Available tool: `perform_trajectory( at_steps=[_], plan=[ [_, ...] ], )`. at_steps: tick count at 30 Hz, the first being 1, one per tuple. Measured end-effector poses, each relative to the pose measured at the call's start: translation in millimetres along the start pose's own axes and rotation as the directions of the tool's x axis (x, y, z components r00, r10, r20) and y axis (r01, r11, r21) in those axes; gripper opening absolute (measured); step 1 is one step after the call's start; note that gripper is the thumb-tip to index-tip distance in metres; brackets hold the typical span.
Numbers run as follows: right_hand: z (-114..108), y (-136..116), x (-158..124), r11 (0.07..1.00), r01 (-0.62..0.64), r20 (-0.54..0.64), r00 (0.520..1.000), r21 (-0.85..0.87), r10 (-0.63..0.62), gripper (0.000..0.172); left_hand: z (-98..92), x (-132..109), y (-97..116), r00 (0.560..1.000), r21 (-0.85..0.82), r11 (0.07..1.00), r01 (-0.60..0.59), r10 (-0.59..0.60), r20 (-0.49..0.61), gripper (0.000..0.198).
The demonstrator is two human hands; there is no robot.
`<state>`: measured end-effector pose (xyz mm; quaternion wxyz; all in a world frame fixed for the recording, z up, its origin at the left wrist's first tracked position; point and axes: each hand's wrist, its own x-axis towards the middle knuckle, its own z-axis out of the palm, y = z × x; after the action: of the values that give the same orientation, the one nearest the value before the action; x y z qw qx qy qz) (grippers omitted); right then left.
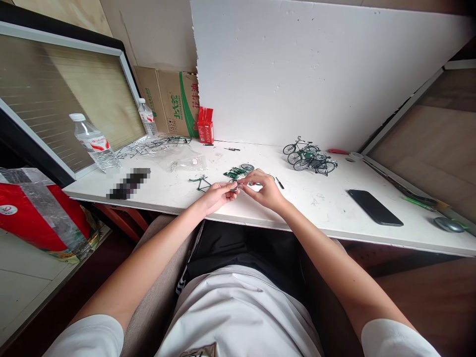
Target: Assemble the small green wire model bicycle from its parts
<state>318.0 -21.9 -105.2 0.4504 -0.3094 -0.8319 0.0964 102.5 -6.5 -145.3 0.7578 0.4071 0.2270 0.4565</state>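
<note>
Near the table's front edge my left hand (pixel 220 196) pinches a small dark green part (pixel 235 187), mostly covered by the fingers. My right hand (pixel 262 188) meets it there, thumb and fingertips closed at the same part; whether they grip a separate piece is too small to tell. To the left of my hands lies a green model bicycle frame (pixel 201 183). Just beyond my fingers are loose green parts (pixel 234 172) and a small spoked wheel (pixel 247 167). Several assembled model bicycles (pixel 309 156) stand farther back on the right.
Plastic bags (pixel 188 161) and black part sprues (pixel 156 146) lie at the back left, near two water bottles (pixel 97 146). A cardboard box (pixel 173 104) and a red box (pixel 206 126) stand behind. A phone (pixel 375 207) and a mouse (pixel 448 224) lie right on the white table (pixel 297 218).
</note>
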Motion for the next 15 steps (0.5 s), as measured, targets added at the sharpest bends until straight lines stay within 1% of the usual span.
perform_trajectory(
  at_steps=[6,15],
  plan=[
    [-0.2,0.0,0.1,0.998,0.061,-0.027,0.998,-0.012,-0.062,0.015,0.3,0.2,0.2,1.000,-0.006,1.000,0.000,0.000,-0.003,0.031],
    [0.3,2.7,-0.7,0.991,0.112,-0.023,0.993,-0.071,-0.114,0.017,-2.1,1.2,-0.7,1.000,-0.003,1.000,-0.002,0.002,0.011,0.029]
  ],
)
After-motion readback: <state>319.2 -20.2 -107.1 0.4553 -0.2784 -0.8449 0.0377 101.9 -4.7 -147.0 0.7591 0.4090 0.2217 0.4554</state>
